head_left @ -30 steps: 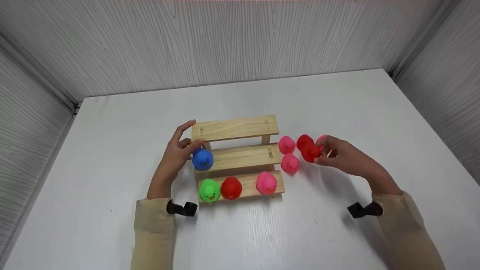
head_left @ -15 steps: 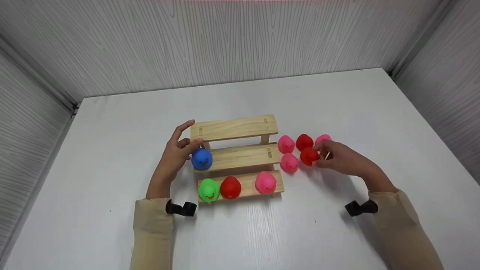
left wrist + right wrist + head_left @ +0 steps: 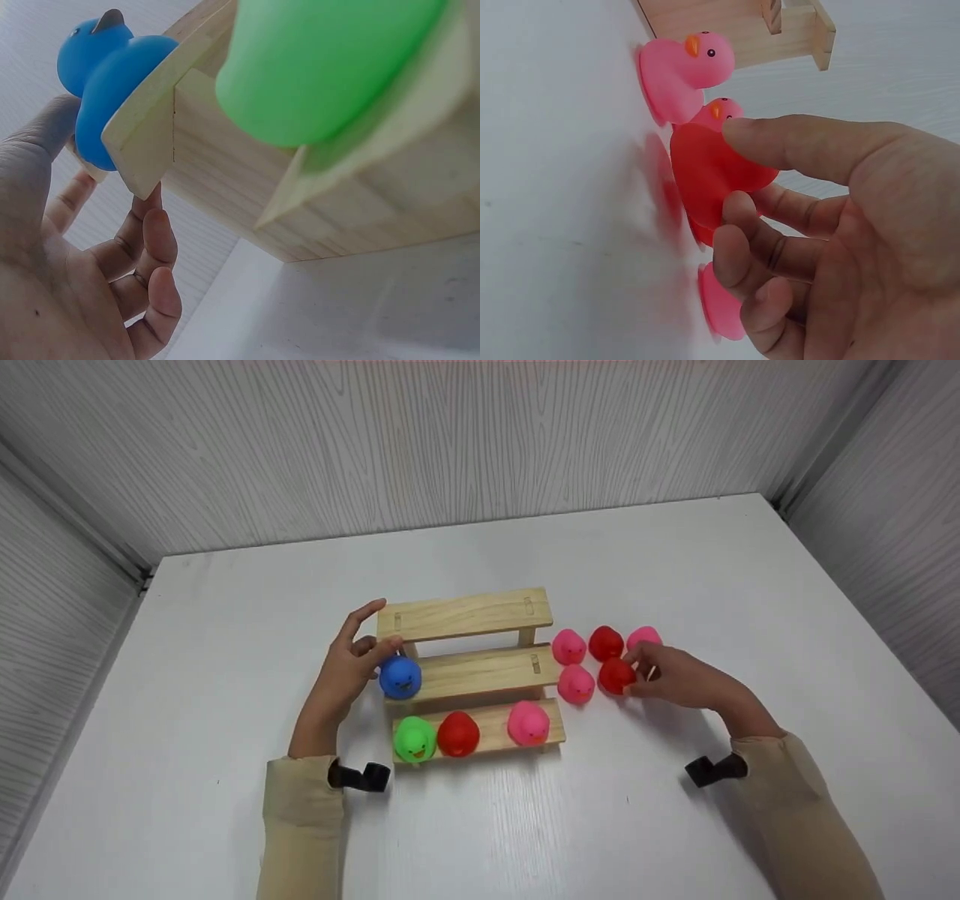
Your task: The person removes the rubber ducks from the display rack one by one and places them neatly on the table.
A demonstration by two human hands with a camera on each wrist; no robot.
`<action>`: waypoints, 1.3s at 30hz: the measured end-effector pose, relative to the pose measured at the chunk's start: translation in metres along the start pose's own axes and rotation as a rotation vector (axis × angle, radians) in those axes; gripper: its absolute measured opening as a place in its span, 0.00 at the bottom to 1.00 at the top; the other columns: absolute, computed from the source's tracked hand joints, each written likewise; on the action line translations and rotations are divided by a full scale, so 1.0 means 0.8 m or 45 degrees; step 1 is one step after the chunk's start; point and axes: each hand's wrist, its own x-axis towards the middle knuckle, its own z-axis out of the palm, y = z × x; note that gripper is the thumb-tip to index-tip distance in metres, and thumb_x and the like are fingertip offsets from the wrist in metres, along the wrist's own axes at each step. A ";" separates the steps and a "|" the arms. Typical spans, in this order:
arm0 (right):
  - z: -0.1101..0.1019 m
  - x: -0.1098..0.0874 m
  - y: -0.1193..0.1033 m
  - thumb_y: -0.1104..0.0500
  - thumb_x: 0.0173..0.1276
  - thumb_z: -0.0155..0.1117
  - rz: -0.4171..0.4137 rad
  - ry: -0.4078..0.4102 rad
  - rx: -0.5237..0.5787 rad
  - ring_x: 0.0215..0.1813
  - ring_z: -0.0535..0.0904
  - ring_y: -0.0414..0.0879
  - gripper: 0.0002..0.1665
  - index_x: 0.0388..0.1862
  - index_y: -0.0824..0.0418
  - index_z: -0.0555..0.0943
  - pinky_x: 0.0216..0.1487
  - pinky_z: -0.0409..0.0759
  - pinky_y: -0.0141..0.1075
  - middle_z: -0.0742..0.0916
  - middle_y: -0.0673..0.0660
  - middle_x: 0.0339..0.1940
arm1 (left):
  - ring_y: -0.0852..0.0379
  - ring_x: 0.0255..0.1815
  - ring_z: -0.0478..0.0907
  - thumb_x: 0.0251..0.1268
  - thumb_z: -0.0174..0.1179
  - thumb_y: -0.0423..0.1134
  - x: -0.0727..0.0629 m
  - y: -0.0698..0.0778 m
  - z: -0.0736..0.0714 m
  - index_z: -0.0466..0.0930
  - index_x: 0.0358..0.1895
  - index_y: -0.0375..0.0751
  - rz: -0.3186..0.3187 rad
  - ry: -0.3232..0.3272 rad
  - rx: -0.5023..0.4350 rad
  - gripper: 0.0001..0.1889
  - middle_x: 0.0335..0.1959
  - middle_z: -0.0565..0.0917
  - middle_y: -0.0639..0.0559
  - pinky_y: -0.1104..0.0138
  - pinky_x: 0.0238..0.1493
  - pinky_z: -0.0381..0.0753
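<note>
My right hand (image 3: 675, 676) pinches a red rubber duck (image 3: 615, 676) between thumb and fingers, right of the stepped wooden rack (image 3: 480, 673). In the right wrist view that red duck (image 3: 705, 176) tilts close over the white table, overlapping a pink duck's head behind it. My left hand (image 3: 346, 666) holds the rack's left end, index finger at the top step and thumb beside a blue duck (image 3: 400, 678) on the middle step. In the left wrist view the other fingers (image 3: 154, 296) are curled below the blue duck (image 3: 112, 90).
On the bottom step sit a green duck (image 3: 415, 739), a red duck (image 3: 458, 734) and a pink duck (image 3: 529, 724). Right of the rack stand pink ducks (image 3: 576, 684) and another red duck (image 3: 606, 643). A pink duck (image 3: 643, 637) is partly behind my right hand.
The red duck in my right hand has come down and towards me, from overlapping the other red duck to just in front of it. My left hand keeps its place on the rack.
</note>
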 end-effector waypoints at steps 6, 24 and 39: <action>0.003 0.001 -0.001 0.54 0.62 0.69 0.039 -0.036 -0.007 0.46 0.75 0.50 0.24 0.53 0.59 0.71 0.41 0.78 0.35 0.80 0.58 0.45 | 0.54 0.45 0.75 0.65 0.60 0.49 0.000 0.000 0.000 0.56 0.74 0.62 -0.011 -0.003 0.003 0.35 0.51 0.79 0.41 0.62 0.42 0.68; -0.003 -0.005 -0.002 0.53 0.61 0.69 -0.018 -0.021 -0.010 0.44 0.75 0.49 0.27 0.55 0.60 0.71 0.41 0.77 0.35 0.79 0.57 0.43 | 0.54 0.46 0.75 0.66 0.60 0.50 0.000 -0.001 0.001 0.55 0.74 0.64 -0.018 -0.001 0.009 0.35 0.54 0.79 0.40 0.62 0.43 0.69; -0.012 -0.021 -0.015 0.58 0.62 0.69 -0.156 0.062 0.025 0.44 0.75 0.50 0.27 0.56 0.63 0.70 0.40 0.78 0.32 0.79 0.58 0.44 | 0.53 0.46 0.76 0.66 0.60 0.51 0.002 -0.001 0.002 0.56 0.74 0.64 -0.019 0.002 0.002 0.35 0.53 0.79 0.38 0.60 0.47 0.70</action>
